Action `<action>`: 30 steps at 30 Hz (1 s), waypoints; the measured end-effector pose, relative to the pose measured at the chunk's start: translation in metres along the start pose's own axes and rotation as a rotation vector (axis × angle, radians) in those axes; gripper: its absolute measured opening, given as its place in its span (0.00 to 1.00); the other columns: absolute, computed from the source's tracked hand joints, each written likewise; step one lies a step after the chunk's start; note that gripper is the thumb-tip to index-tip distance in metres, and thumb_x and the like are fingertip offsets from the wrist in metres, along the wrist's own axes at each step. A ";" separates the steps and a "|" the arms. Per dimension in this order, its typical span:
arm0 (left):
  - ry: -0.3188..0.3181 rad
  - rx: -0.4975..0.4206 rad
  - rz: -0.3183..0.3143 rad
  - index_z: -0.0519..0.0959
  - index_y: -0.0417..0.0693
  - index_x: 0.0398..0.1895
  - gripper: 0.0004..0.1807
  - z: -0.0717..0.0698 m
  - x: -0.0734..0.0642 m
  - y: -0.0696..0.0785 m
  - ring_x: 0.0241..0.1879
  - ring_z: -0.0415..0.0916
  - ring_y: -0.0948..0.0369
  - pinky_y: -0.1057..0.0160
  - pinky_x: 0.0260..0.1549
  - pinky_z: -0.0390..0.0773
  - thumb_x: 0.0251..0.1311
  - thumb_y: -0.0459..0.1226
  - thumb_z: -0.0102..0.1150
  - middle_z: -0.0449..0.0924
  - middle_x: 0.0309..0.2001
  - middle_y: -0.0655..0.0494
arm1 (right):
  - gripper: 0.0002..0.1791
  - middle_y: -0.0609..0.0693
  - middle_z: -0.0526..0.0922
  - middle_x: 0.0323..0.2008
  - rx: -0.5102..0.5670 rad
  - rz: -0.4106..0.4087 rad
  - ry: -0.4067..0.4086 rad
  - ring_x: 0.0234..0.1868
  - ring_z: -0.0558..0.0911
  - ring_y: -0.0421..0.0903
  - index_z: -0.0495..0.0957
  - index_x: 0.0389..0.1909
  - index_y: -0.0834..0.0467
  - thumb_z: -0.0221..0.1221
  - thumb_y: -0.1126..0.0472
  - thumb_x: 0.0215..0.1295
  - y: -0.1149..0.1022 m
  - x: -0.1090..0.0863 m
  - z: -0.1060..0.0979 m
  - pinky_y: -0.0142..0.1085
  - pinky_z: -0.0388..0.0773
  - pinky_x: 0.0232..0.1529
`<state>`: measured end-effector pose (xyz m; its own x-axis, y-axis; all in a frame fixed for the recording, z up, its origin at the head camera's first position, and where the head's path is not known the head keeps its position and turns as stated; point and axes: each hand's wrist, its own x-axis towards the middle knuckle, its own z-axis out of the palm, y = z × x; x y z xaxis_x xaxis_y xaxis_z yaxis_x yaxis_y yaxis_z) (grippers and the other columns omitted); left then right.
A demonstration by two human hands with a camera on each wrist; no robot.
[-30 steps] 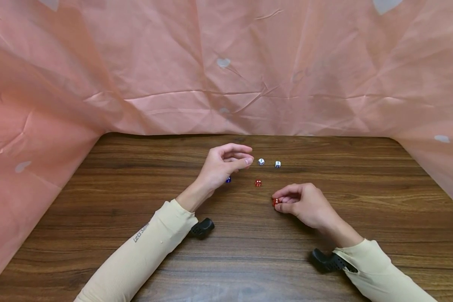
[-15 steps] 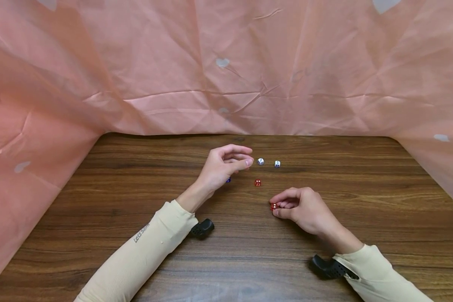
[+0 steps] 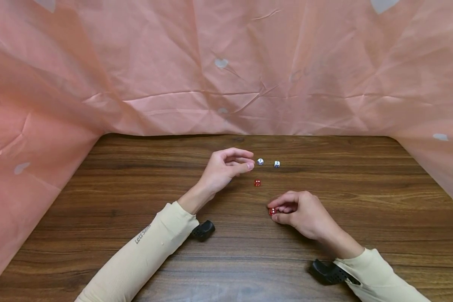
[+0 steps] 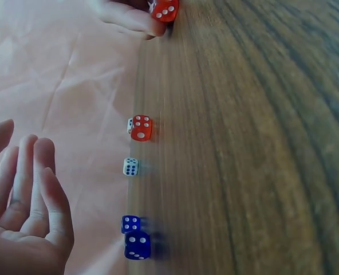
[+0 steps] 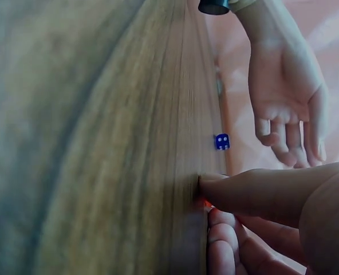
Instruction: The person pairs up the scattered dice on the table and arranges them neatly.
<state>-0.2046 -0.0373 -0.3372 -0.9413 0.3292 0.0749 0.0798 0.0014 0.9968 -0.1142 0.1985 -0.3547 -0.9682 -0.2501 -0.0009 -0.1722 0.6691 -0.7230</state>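
My right hand (image 3: 305, 214) pinches a red die (image 3: 272, 211) between thumb and fingers, low over the wooden table. In the left wrist view that held die (image 4: 165, 10) shows white pips at the top edge. Another red die (image 3: 257, 183) lies between the two hands. Above the table, with its fingers loosely bent and nothing in them, hovers my left hand (image 3: 226, 167). Just past its fingertips sit a white die (image 3: 260, 161) and a second white die (image 3: 277, 164). Two blue dice, one (image 4: 137, 245) nearer than the other (image 4: 130, 223), are hidden behind the left hand in the head view.
The brown wooden table (image 3: 143, 184) has a pink cloth (image 3: 166, 67) hanging along its back and sides. A black device (image 3: 203, 230) is worn at the left wrist, and a similar black device (image 3: 328, 272) at the right.
My right hand has drawn the pinched red die toward me and slightly left. The left hand has shifted down a little, and the blue die seen beside it is now covered.
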 end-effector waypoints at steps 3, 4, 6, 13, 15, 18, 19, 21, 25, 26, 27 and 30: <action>-0.008 0.007 -0.009 0.85 0.37 0.57 0.18 0.002 0.001 -0.001 0.36 0.85 0.69 0.61 0.41 0.83 0.64 0.31 0.72 0.92 0.46 0.49 | 0.10 0.44 0.91 0.39 -0.011 -0.025 -0.007 0.37 0.84 0.33 0.92 0.41 0.51 0.77 0.61 0.58 0.000 -0.002 0.000 0.27 0.80 0.40; -0.008 0.010 -0.014 0.85 0.35 0.57 0.19 0.002 0.001 -0.002 0.36 0.85 0.70 0.61 0.42 0.83 0.64 0.31 0.72 0.92 0.46 0.48 | 0.10 0.44 0.90 0.39 -0.012 -0.030 -0.008 0.37 0.84 0.33 0.92 0.41 0.51 0.77 0.61 0.58 0.000 -0.002 0.000 0.27 0.81 0.41; 0.000 0.022 -0.026 0.85 0.34 0.57 0.19 0.003 0.001 -0.002 0.36 0.85 0.70 0.61 0.42 0.83 0.63 0.30 0.72 0.92 0.46 0.48 | 0.11 0.44 0.90 0.39 -0.015 -0.037 -0.010 0.37 0.83 0.32 0.92 0.42 0.51 0.77 0.61 0.57 0.001 -0.003 0.000 0.27 0.81 0.41; 0.017 0.045 -0.071 0.86 0.34 0.54 0.18 0.006 0.000 -0.005 0.36 0.86 0.71 0.63 0.42 0.84 0.61 0.31 0.73 0.93 0.43 0.49 | 0.13 0.44 0.89 0.38 -0.015 -0.029 -0.031 0.37 0.83 0.32 0.92 0.43 0.52 0.78 0.60 0.57 0.003 0.000 -0.001 0.26 0.81 0.40; 0.020 0.051 -0.082 0.87 0.35 0.53 0.18 0.007 0.000 -0.005 0.38 0.87 0.71 0.63 0.44 0.84 0.61 0.31 0.74 0.93 0.43 0.49 | 0.13 0.44 0.89 0.38 -0.013 -0.026 -0.032 0.36 0.84 0.33 0.92 0.43 0.51 0.79 0.60 0.56 0.004 0.001 -0.001 0.26 0.81 0.40; 0.032 0.065 -0.094 0.87 0.36 0.53 0.18 0.010 -0.001 -0.007 0.40 0.89 0.70 0.65 0.43 0.82 0.60 0.31 0.75 0.94 0.43 0.49 | 0.13 0.44 0.89 0.37 -0.018 -0.027 -0.029 0.36 0.84 0.33 0.92 0.43 0.51 0.79 0.59 0.56 0.004 0.001 -0.001 0.26 0.80 0.39; 0.038 0.069 -0.099 0.88 0.37 0.53 0.18 0.010 -0.001 -0.008 0.40 0.89 0.69 0.64 0.43 0.82 0.60 0.31 0.75 0.94 0.43 0.49 | 0.13 0.43 0.89 0.37 -0.020 -0.026 -0.027 0.36 0.84 0.32 0.92 0.43 0.51 0.79 0.59 0.56 0.004 0.001 -0.002 0.26 0.80 0.39; 0.047 0.079 -0.105 0.88 0.37 0.52 0.17 0.012 -0.001 -0.009 0.40 0.90 0.68 0.64 0.41 0.83 0.59 0.32 0.75 0.94 0.42 0.49 | 0.13 0.43 0.89 0.37 -0.023 -0.026 -0.026 0.35 0.84 0.32 0.92 0.43 0.51 0.79 0.58 0.56 0.004 0.002 -0.002 0.26 0.80 0.39; 0.058 0.113 -0.113 0.88 0.39 0.52 0.17 0.013 -0.001 -0.012 0.41 0.90 0.66 0.64 0.42 0.84 0.59 0.33 0.76 0.94 0.42 0.50 | 0.13 0.43 0.89 0.36 -0.029 -0.028 -0.023 0.35 0.84 0.32 0.92 0.42 0.50 0.79 0.58 0.56 0.004 0.002 -0.002 0.26 0.80 0.39; 0.059 0.125 -0.113 0.89 0.40 0.52 0.18 0.013 -0.002 -0.012 0.41 0.90 0.66 0.63 0.42 0.85 0.59 0.33 0.76 0.94 0.42 0.50 | 0.13 0.43 0.89 0.36 -0.030 -0.030 -0.023 0.35 0.84 0.32 0.92 0.42 0.51 0.79 0.58 0.56 0.004 0.002 -0.002 0.27 0.79 0.39; 0.061 0.136 -0.115 0.89 0.40 0.52 0.18 0.013 -0.002 -0.012 0.41 0.90 0.66 0.64 0.43 0.85 0.59 0.34 0.77 0.94 0.42 0.50 | 0.13 0.43 0.89 0.35 -0.032 -0.031 -0.022 0.35 0.84 0.32 0.92 0.42 0.51 0.79 0.58 0.56 0.004 0.002 -0.001 0.27 0.79 0.39; 0.066 0.160 -0.121 0.89 0.42 0.53 0.19 0.013 -0.003 -0.012 0.43 0.91 0.64 0.65 0.43 0.85 0.58 0.34 0.77 0.94 0.43 0.50 | 0.12 0.42 0.89 0.34 -0.034 -0.026 -0.021 0.35 0.84 0.32 0.92 0.42 0.50 0.79 0.58 0.56 0.004 0.003 -0.001 0.27 0.80 0.39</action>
<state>-0.1986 -0.0261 -0.3500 -0.9662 0.2550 -0.0379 0.0114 0.1890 0.9819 -0.1177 0.2011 -0.3566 -0.9594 -0.2821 0.0032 -0.2038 0.6852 -0.6993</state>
